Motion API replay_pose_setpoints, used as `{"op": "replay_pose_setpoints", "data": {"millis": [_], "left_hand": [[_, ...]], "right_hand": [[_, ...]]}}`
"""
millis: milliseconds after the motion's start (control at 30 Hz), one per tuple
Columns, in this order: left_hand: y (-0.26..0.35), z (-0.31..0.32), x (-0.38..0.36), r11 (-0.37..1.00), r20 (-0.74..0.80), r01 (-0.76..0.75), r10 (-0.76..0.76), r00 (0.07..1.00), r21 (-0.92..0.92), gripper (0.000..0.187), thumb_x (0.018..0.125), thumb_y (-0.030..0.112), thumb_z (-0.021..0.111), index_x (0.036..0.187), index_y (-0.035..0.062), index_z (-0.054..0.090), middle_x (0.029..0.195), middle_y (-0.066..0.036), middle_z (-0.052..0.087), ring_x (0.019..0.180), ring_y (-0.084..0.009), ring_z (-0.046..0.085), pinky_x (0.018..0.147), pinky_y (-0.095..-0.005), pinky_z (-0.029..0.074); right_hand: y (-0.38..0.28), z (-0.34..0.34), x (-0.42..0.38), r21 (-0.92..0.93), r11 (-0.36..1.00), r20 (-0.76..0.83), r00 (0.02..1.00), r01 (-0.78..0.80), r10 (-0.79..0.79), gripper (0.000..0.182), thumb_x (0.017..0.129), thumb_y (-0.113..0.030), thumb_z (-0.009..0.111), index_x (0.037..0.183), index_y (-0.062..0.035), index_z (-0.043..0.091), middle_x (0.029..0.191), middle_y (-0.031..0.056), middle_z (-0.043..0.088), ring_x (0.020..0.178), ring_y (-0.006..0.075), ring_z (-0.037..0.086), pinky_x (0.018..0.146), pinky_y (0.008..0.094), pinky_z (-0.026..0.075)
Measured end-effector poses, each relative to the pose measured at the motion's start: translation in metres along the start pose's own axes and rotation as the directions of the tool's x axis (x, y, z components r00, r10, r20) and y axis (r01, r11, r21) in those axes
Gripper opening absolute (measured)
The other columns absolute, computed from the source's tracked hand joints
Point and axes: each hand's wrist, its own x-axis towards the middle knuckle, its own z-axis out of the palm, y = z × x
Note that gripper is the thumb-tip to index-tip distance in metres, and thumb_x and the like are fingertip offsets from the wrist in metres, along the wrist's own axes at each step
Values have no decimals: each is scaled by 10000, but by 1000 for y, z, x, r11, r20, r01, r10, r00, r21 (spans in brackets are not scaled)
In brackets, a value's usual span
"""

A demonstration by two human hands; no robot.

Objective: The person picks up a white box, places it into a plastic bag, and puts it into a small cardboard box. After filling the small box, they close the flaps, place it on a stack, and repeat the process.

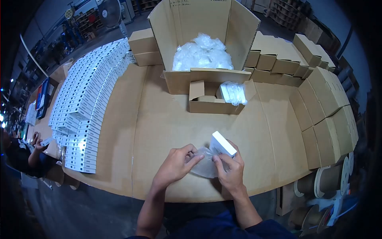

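My left hand pinches the edge of a clear plastic bag in front of me. On the other side, my right hand holds a small white box tilted upward, and its thumb and finger also touch the bag. The bag hangs between both hands, below the white box. Farther back, a small open carton holds a plastic-wrapped item at its right end.
A large open carton of clear bags stands behind. Stacked white boxes line the left, brown cartons the right. A co-worker is at far left. Spools sit at lower right.
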Motion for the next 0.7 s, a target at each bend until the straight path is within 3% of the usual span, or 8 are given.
{"op": "replay_pose_setpoints", "data": {"millis": [133, 233, 433, 533, 633, 700], "left_hand": [[0, 0, 5, 996, 74, -69, 73, 995, -55, 242, 1047, 189, 597, 930, -23, 612, 710, -166, 625, 619, -194, 487, 626, -365, 468], [4, 2, 10, 997, -89, -43, 49, 995, 65, 249, 1061, 189, 580, 935, -23, 612, 656, -151, 589, 576, -162, 534, 607, -356, 483], [8, -3, 17, 997, -212, 38, -51, 976, -66, 249, 1078, 191, 561, 944, -8, 628, 597, -80, 595, 502, -125, 638, 482, -308, 478], [9, -5, 16, 994, -209, -21, -2, 978, -110, 251, 1083, 198, 560, 952, 2, 647, 599, -48, 607, 480, -100, 612, 455, -288, 464], [3, -5, 19, 986, -206, -160, 146, 968, -54, 208, 1088, 195, 554, 1051, 12, 646, 586, -23, 595, 437, -98, 572, 431, -281, 445], [2, -11, 16, 968, -171, -61, 19, 985, -245, 224, 1095, 225, 545, 1179, 24, 595, 595, -25, 593, 497, -113, 599, 491, -277, 480]], "right_hand": [[-2, -1, -1, 29, 999, 41, 999, -18, 17, 96, 879, -52, 767, 912, 38, 763, 1311, 279, 618, 1139, 391, 678, 962, 411, 542], [-5, -9, 1, 45, 993, 126, 986, -112, 105, 123, 900, -74, 751, 913, 48, 752, 1294, 280, 626, 1121, 388, 680, 953, 408, 537], [4, -31, 0, 26, 984, 358, 921, -177, 156, 136, 902, -97, 753, 931, 36, 755, 1194, 258, 641, 1000, 350, 689, 844, 412, 543], [-5, -33, 1, -17, 955, 326, 901, -295, 284, 126, 895, -94, 764, 926, 29, 757, 1157, 216, 650, 954, 303, 688, 799, 381, 545], [-9, -32, 2, -21, 922, 273, 885, -386, 376, 126, 885, -90, 776, 944, 20, 765, 1128, 176, 653, 882, 231, 669, 730, 336, 529], [-2, -29, 0, 55, 935, 275, 905, -351, 324, 120, 892, -89, 774, 949, 16, 769, 1091, 150, 647, 838, 194, 645, 699, 313, 512]]}}
